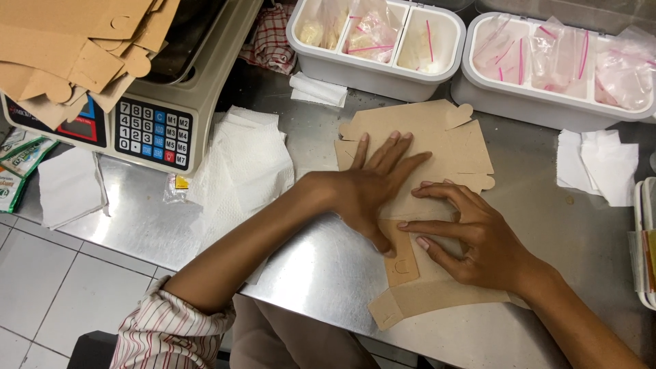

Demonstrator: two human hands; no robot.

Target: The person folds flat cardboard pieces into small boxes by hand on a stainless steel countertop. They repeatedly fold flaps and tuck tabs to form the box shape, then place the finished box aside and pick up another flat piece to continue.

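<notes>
A flat brown cardboard box blank lies on the steel counter. My left hand presses flat on its middle, fingers spread and pointing away from me. My right hand rests on the blank's right part, fingertips bent down onto the card beside a narrow folded flap. Neither hand grips anything.
A weighing scale at the left carries a stack of more cardboard blanks. White paper napkins lie beside it. Two white bins of small plastic zip bags stand at the back. More napkins sit right.
</notes>
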